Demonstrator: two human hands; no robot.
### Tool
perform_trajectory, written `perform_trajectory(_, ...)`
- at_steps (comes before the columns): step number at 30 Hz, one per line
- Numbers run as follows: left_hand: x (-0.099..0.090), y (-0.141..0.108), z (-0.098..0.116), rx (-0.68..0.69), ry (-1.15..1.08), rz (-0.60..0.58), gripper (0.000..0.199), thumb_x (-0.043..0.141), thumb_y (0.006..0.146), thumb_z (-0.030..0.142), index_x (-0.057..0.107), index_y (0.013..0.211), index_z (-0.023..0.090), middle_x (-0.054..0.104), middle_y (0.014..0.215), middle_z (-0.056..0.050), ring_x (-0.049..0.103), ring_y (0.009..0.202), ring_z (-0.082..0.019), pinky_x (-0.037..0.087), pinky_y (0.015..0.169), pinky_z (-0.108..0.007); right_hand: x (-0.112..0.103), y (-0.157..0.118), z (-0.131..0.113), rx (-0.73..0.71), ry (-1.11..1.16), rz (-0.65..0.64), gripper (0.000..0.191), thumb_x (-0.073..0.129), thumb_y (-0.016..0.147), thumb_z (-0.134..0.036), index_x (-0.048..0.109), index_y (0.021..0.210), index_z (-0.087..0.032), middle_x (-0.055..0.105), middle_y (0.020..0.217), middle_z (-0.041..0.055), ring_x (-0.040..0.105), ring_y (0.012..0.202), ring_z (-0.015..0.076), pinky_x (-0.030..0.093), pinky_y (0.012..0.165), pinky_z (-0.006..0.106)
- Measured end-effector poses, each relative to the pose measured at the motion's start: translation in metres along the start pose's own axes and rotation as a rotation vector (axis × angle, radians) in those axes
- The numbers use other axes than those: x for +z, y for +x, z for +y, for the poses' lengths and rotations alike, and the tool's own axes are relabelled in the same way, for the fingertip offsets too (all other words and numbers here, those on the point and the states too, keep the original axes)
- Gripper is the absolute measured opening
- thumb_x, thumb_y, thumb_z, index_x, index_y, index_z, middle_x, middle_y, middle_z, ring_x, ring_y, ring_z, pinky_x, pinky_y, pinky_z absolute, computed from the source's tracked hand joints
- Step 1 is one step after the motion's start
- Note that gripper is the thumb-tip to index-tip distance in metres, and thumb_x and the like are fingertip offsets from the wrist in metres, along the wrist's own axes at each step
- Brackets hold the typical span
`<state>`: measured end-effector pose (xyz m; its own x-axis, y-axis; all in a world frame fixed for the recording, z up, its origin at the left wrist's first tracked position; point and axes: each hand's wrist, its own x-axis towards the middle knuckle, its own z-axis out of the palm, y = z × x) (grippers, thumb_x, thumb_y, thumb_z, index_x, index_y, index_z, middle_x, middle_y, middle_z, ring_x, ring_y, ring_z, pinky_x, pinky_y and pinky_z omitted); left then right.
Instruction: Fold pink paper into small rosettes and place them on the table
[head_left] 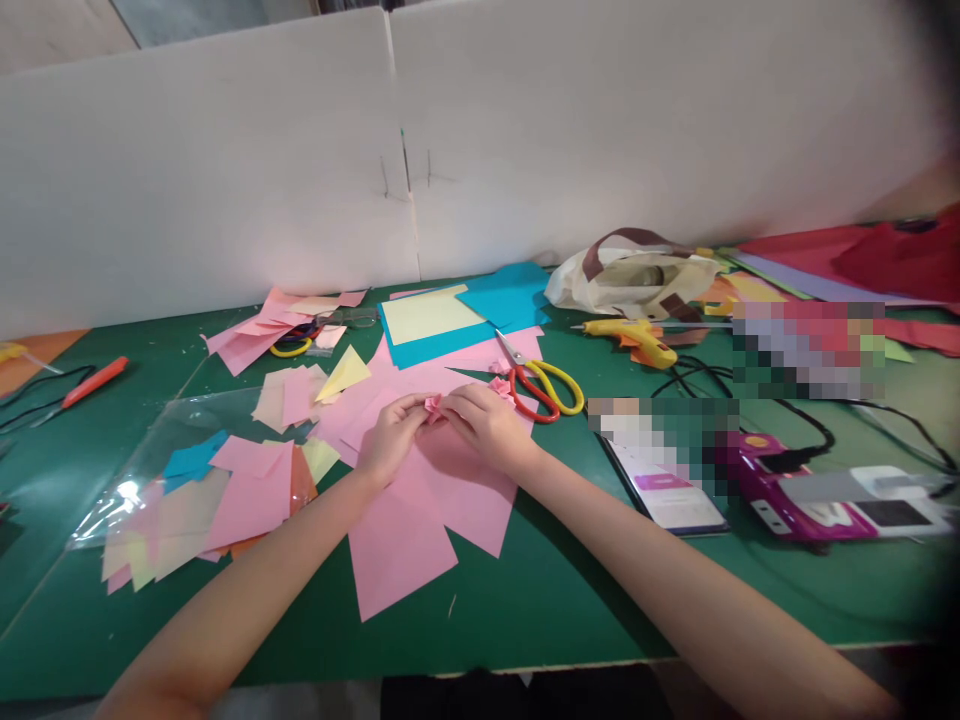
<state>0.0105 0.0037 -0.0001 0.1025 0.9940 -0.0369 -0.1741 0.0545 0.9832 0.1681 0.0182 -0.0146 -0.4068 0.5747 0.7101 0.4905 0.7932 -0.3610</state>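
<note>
Between the fingertips of both hands is a small folded pink paper piece [433, 406], its shape partly covered by the fingers. My left hand [394, 438] pinches it from the left, and my right hand [484, 422] closes on it from the right. Large pink paper sheets [472, 490] lie spread under the hands. Just beyond my right hand sits another folded pink paper piece [501, 388]. Scissors [536, 385] with red and yellow handles rest beside it, blades pointing up and left.
Paper scraps [251, 490] and a clear plastic bag [150, 470] lie left. Behind are blue sheets [517, 295]. At right are a yellow glue gun [637, 338], a phone [675, 490], a magenta-white device [832, 505], black cables [705, 375] and a cloth bag [630, 280]. A white partition [225, 170] bounds the table.
</note>
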Motion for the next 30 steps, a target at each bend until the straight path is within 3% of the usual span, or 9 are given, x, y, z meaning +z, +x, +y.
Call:
perform_trajectory(4, 0.003, -0.003, 0.004, 0.035, 0.103, -0.022, 0.021, 0.064, 0.075, 0.03, 0.074, 0.087, 0.015, 0.07, 0.081, -0.004, 0.064, 0.08, -0.019, 0.054, 0.08, -0.035, -0.008, 0.002, 0.004, -0.207, -0.261, -0.11, 0.026, 0.037, 0.097, -0.017, 0.063, 0.094, -0.017, 0.064, 0.086, 0.0077, 0.055, 0.078, 0.0182, 0.042, 0.069, 0.031)
perform_trajectory(7, 0.004, -0.006, 0.007, 0.051, 0.188, -0.036, 0.019, 0.064, 0.076, 0.029, 0.075, 0.085, 0.017, 0.071, 0.075, -0.003, 0.064, 0.073, -0.018, 0.053, 0.077, -0.034, -0.013, 0.005, 0.005, -0.326, -0.424, -0.1, 0.027, 0.038, 0.095, -0.009, 0.063, 0.092, -0.017, 0.063, 0.086, 0.0069, 0.051, 0.075, 0.0179, 0.037, 0.067, 0.032)
perform_trajectory(11, 0.001, -0.006, 0.005, 0.059, 0.273, -0.086, 0.021, 0.057, 0.08, 0.025, 0.075, 0.089, 0.018, 0.071, 0.076, -0.004, 0.063, 0.07, -0.017, 0.051, 0.074, -0.032, -0.015, 0.006, 0.007, -0.392, -0.463, -0.073, 0.026, 0.04, 0.094, -0.008, 0.064, 0.089, -0.017, 0.061, 0.086, 0.0061, 0.047, 0.073, 0.0175, 0.036, 0.067, 0.032)
perform_trajectory(16, -0.005, -0.001, -0.002, 0.081, 0.184, -0.141, 0.026, 0.052, 0.083, 0.026, 0.074, 0.096, 0.02, 0.067, 0.101, -0.006, 0.061, 0.071, -0.014, 0.049, 0.069, -0.028, -0.011, 0.001, 0.011, -0.276, -0.411, -0.045, 0.029, 0.039, 0.095, -0.011, 0.065, 0.091, -0.023, 0.06, 0.088, 0.0052, 0.049, 0.078, 0.0177, 0.037, 0.07, 0.032)
perform_trajectory(21, -0.007, 0.0, -0.006, 0.021, 0.028, -0.123, 0.038, 0.063, 0.078, 0.028, 0.066, 0.116, 0.023, 0.069, 0.097, -0.004, 0.061, 0.087, -0.017, 0.045, 0.083, -0.031, -0.007, -0.001, 0.013, -0.071, -0.295, 0.044, 0.024, 0.045, 0.093, -0.018, 0.067, 0.084, -0.021, 0.057, 0.083, 0.0062, 0.05, 0.076, 0.0187, 0.036, 0.068, 0.033)
perform_trajectory(25, -0.006, 0.002, -0.007, 0.01, 0.033, -0.076, 0.03, 0.067, 0.075, 0.028, 0.071, 0.104, 0.023, 0.069, 0.105, -0.006, 0.06, 0.098, -0.02, 0.044, 0.088, -0.032, -0.005, 0.0, 0.01, -0.016, -0.265, 0.1, 0.022, 0.048, 0.093, -0.022, 0.067, 0.082, -0.02, 0.055, 0.082, 0.0063, 0.05, 0.074, 0.0181, 0.037, 0.067, 0.033)
perform_trajectory(30, -0.003, 0.0, -0.001, 0.033, 0.142, -0.039, 0.017, 0.064, 0.078, 0.031, 0.075, 0.082, 0.018, 0.068, 0.076, -0.002, 0.057, 0.074, -0.014, 0.044, 0.075, -0.027, -0.003, -0.001, 0.007, -0.062, -0.278, 0.076, 0.023, 0.047, 0.093, -0.022, 0.067, 0.083, -0.02, 0.056, 0.083, 0.0065, 0.051, 0.075, 0.0178, 0.035, 0.065, 0.032)
